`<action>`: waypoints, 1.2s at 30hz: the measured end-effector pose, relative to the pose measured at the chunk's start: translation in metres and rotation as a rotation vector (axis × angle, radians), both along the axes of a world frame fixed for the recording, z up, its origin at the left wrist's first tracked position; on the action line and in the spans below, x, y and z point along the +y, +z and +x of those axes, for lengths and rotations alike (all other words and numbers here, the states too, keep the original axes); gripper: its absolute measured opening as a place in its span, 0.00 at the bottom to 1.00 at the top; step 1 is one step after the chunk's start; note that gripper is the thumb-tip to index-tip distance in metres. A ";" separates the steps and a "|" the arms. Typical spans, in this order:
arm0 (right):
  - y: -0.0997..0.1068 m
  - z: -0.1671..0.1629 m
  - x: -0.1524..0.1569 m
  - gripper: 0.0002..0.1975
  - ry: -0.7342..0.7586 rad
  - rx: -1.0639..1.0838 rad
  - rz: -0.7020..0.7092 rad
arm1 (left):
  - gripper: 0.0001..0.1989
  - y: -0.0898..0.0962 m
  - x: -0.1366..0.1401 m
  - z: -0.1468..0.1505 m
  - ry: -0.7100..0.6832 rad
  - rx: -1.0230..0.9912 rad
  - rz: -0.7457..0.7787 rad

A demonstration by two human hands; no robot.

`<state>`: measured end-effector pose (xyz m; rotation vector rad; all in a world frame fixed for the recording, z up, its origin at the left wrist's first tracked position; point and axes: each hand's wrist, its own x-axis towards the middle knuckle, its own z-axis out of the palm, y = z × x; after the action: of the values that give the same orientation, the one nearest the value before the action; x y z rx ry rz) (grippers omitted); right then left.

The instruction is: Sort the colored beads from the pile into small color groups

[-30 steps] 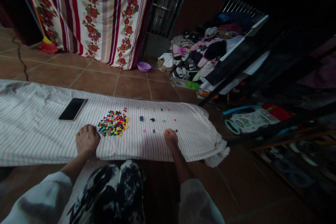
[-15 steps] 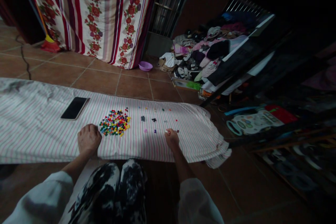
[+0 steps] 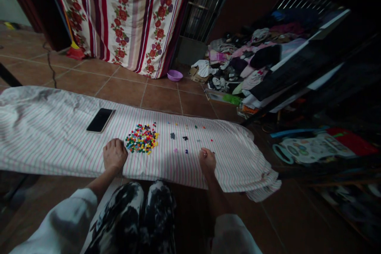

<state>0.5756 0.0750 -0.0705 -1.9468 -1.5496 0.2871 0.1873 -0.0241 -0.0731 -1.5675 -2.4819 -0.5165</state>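
Observation:
My left hand (image 3: pixel 115 154) lies palm down on the striped cloth (image 3: pixel 143 172), fingers partly bent and holding nothing, just left of a pile of tiny multicoloured pieces (image 3: pixel 142 139). Further right, my right hand (image 3: pixel 207 160) is closed in a pinch low over the cloth; what its fingertips hold is too small to make out. Small separate pieces lie in loose rows between the pile and this hand: a grey cluster (image 3: pixel 172 136), a black cluster (image 3: pixel 185 138), a pink piece (image 3: pixel 175 150) and a dark blue piece (image 3: pixel 186 151). A red piece (image 3: pixel 211 140) sits beyond my right hand.
A phone (image 3: pixel 100 120) lies on the cloth behind my left hand. On the tiled floor beyond are a purple basin (image 3: pixel 174 75), a red broom (image 3: pixel 75 52) and a heap of clothes (image 3: pixel 238 55). A floral curtain (image 3: pixel 137 16) hangs behind.
The view has shifted, so everything appears further right. My right hand stays pinched in nearly the same place, with its fingers turned slightly. My left hand still rests beside the pile.

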 end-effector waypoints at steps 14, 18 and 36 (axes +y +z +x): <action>0.012 -0.161 0.012 0.13 0.853 -0.116 0.049 | 0.13 0.007 0.002 0.004 -0.022 0.008 0.006; 0.009 -0.176 0.016 0.12 0.869 -0.275 -0.021 | 0.13 0.011 0.001 0.005 -0.050 0.015 -0.008; 0.009 -0.201 0.026 0.07 0.756 -0.394 -0.106 | 0.13 0.009 0.004 0.006 -0.041 0.030 0.001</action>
<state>0.3742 0.1008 -0.0612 -1.4612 -2.5466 0.3052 0.1930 -0.0205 -0.0645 -1.6170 -2.4315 -0.4970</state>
